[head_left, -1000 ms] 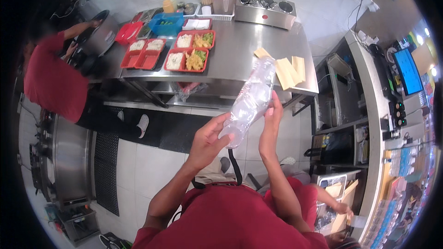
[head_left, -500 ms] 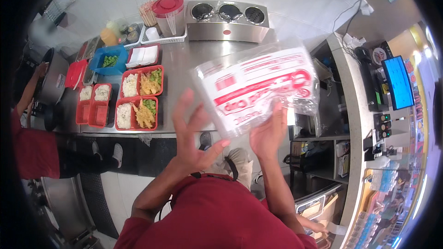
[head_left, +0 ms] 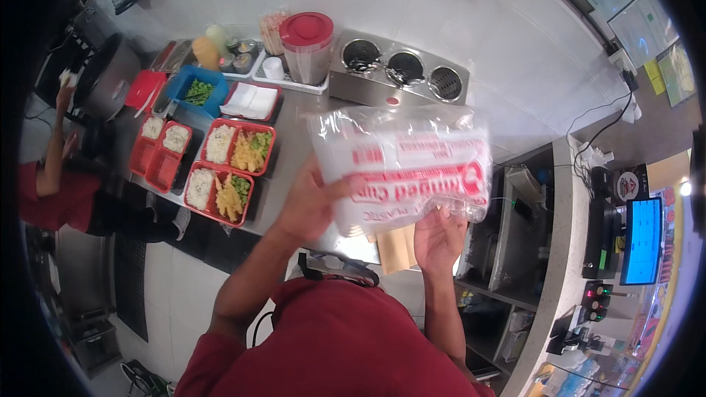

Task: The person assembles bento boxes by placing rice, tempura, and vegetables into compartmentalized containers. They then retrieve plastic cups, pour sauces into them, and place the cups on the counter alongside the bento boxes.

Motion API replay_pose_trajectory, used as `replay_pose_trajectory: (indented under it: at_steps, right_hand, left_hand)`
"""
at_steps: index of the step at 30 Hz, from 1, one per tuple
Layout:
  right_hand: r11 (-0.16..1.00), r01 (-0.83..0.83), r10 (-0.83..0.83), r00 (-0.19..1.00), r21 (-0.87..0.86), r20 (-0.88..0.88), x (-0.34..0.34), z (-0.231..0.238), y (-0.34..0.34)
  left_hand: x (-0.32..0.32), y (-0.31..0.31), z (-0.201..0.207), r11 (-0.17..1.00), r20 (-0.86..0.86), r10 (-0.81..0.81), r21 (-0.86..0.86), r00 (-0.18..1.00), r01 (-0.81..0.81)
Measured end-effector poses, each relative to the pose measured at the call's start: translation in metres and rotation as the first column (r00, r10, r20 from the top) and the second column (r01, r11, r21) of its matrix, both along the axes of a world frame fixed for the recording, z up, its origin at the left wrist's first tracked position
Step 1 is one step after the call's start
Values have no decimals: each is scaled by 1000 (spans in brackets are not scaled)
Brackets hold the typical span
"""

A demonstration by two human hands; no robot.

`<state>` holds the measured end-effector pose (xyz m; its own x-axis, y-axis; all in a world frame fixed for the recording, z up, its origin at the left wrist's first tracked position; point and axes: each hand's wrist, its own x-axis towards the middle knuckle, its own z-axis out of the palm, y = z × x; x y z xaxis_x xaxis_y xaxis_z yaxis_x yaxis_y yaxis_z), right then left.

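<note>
A bulky clear plastic pack (head_left: 412, 154) with red print on white is held up in front of me, above the steel counter. Its wrapping is crinkled and shiny; the contents cannot be made out clearly. My left hand (head_left: 312, 206) is closed on the pack's left edge, thumb across the front. At the lower right edge, my right hand (head_left: 441, 239) grips the loose plastic with its fingers bent. Behind and below the pack, a brown paper or cardboard piece (head_left: 396, 250) shows in part.
Left on the counter stand red food trays (head_left: 218, 192) with rice and fried food, a blue tub (head_left: 197, 92) of greens and a red-lidded pitcher (head_left: 306, 44). A steel holder (head_left: 397, 73) backs onto the wall. At far left, another person (head_left: 55, 176) works by a large pot (head_left: 110, 77).
My left hand has come in from the side and taken hold of the pack's left edge. The pack has become more level, and the view has shifted and tilted.
</note>
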<state>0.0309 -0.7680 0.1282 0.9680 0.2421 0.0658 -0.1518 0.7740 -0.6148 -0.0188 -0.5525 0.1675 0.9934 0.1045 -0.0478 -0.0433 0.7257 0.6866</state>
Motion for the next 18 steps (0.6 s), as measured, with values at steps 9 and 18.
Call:
replay_pose_trajectory:
  at_steps: [9, 18]
  right_hand:
    - [986, -151, 153, 988, 74, -25, 52, -1, 10]
    - [753, 372, -110, 885, -543, 453, 69, 42, 24]
  left_hand:
    - [52, 9, -4, 978, -80, -94, -193, 992, 77]
    - [74, -16, -61, 934, 7, -268, -242, 963, 262]
